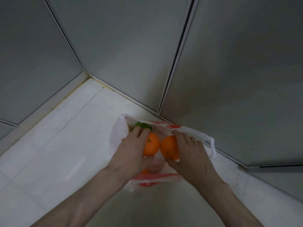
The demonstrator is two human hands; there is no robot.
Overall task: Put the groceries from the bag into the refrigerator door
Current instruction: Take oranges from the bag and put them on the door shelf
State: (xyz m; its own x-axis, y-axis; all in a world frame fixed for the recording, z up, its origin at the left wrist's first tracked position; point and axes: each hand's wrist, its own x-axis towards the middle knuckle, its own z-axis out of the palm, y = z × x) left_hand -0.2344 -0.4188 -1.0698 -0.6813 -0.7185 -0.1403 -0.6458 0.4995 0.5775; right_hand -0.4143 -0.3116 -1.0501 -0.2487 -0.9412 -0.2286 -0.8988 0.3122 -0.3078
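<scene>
A white plastic bag (118, 133) with red print lies open on the white floor, close to the grey wall panels. My left hand (131, 149) reaches into it and grips an orange (152, 144). My right hand (190, 151) grips a second orange (168, 146) just to the right of the first. A green fruit (143, 126) shows in the bag beyond my left fingers. Another bit of orange fruit (144, 171) peeks out under my left wrist. The refrigerator is not in view.
Grey panels (131, 54) with dark seams form a corner behind the bag. The white tiled floor (57, 145) stretches to the left and toward me. A bag handle loop (212, 146) hangs at the right.
</scene>
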